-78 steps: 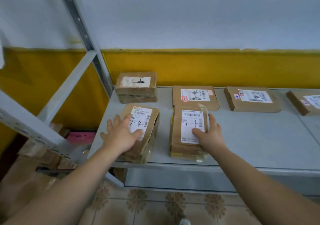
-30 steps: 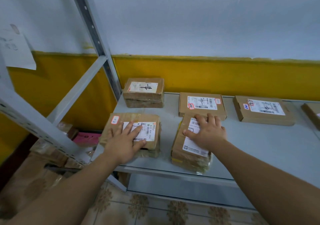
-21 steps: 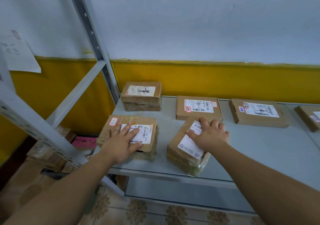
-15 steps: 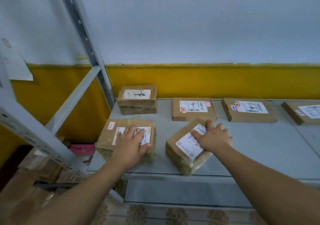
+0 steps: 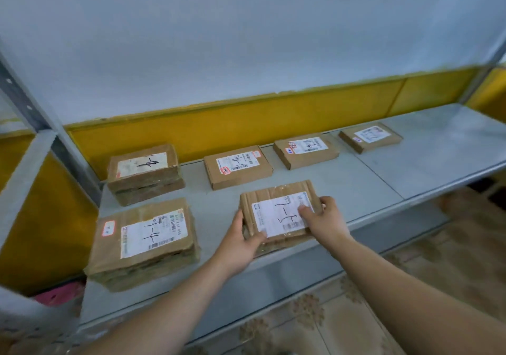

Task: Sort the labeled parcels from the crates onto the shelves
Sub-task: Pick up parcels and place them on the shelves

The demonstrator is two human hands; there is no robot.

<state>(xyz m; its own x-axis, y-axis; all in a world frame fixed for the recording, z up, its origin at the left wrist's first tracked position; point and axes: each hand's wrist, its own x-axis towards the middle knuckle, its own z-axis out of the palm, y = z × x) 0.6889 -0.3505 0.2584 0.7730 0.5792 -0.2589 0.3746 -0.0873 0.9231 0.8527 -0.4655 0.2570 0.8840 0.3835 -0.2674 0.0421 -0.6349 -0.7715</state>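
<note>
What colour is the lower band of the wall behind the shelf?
The wall band is yellow; the head view shows it.

The bare left forearm [image 5: 169, 300] and right forearm [image 5: 397, 278] reach forward and converge, the left grip [image 5: 241, 241] cupping the near-left corner of a parcel [image 5: 276, 193] with thumb on top, the right grip [image 5: 325, 222] curled over its right edge, thumb on top.

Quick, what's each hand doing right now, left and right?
Left hand: gripping the near-left corner of the front middle parcel.
Right hand: gripping the same parcel's right edge, thumb on top.
</note>
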